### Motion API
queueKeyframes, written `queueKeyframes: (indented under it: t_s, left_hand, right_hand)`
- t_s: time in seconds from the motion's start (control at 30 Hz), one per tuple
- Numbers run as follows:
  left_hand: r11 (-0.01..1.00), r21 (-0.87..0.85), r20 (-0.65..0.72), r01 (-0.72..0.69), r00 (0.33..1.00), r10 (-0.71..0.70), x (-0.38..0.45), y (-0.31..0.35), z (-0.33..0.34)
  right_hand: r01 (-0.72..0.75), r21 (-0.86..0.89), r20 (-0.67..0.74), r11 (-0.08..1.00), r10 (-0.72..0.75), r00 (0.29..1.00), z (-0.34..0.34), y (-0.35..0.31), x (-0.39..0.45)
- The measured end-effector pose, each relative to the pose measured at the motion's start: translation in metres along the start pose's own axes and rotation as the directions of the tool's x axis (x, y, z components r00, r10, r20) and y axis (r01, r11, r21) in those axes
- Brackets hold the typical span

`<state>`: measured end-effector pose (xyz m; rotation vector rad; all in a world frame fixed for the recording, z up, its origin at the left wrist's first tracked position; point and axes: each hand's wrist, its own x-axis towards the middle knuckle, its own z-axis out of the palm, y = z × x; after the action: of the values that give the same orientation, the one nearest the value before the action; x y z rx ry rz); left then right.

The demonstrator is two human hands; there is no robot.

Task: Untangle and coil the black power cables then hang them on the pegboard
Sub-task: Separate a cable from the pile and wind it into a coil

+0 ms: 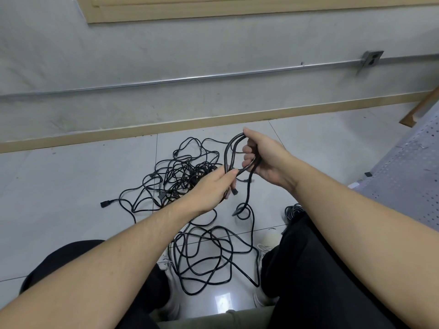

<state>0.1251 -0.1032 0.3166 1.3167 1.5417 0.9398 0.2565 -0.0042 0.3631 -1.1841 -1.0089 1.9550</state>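
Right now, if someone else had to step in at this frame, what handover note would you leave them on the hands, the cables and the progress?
Right hand: grips the small coil started from one black cable, loops held up in the air.
Left hand: pinches the same coil at its lower end.
The cable's loose tail hangs to the floor into the slack loops between the feet.
Tangled pile lies on the tiles ahead, untouched.
A bundled cable lies by the right knee.
Perforated board at right: no cable seen on it.
Done: a few loops. Left: finish this coil, untangle the pile, hang everything.
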Motion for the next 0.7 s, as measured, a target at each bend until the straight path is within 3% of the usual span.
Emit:
queueKeyframes:
  t_s: [0.13, 0.3, 0.5, 0.7]
  left_hand:
    - [0.993, -0.111, 0.024, 0.040, 0.999, -0.038, 0.001, 0.009, 0.008]
    - [0.980, -0.194, 0.161, 0.042, 0.987, -0.011, 0.000, 0.020, 0.002]
    - [0.953, -0.300, 0.204, 0.049, 0.979, 0.014, 0.001, 0.022, -0.001]
    - [0.859, -0.479, 0.305, 0.179, 0.952, -0.029, -0.003, 0.020, -0.010]
  right_hand:
    - [0.085, 0.123, 0.026, 0.989, -0.089, 0.996, 0.006, -0.004, 0.001]
    - [0.115, 0.184, 0.054, 0.976, -0.127, 0.990, 0.006, -0.005, 0.001]
    - [0.188, 0.169, -0.067, 0.968, -0.179, 0.982, 0.011, -0.003, 0.002]
    - [0.125, 0.401, 0.054, 0.908, -0.159, 0.986, 0.020, -0.005, -0.002]
